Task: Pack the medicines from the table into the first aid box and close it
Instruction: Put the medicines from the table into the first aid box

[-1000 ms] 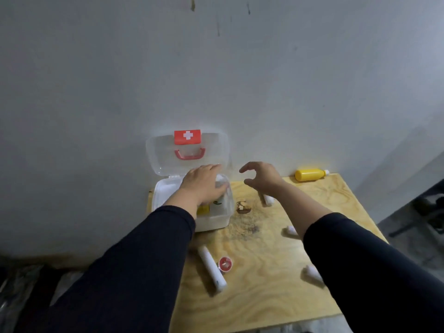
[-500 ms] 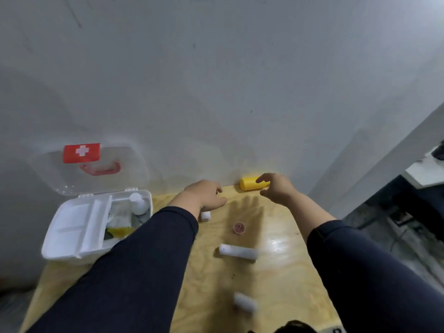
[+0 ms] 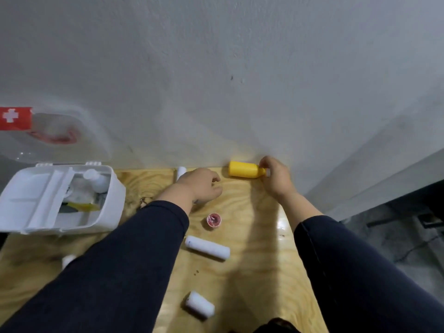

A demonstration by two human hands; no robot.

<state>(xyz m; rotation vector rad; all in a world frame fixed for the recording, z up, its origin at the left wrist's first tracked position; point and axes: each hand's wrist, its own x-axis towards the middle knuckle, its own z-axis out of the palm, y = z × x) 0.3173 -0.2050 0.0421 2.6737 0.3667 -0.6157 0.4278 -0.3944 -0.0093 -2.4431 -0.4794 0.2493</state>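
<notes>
Yellow bottle [image 3: 243, 169], lying by the wall at upper ctr-right, is gripped at its cap end by the right hand [image 3: 276, 179]. Left hand [image 3: 200, 186] is loosely curled, empty, mid-frame. First aid box [image 3: 109, 207] is seen open at left.

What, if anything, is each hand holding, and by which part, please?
The right hand grips the yellow bottle at its cap end; the left hand appears empty.

The room is dim, the grey wall [image 3: 216, 68] evenly and softly lit. A bright patch of glare sits on the table [image 3: 283, 224] near its right edge, beside a long arm shadow. The box lid [image 3: 52, 135] at the left is smeared with motion blur, and straight lines bow toward the frame's edges.
</notes>
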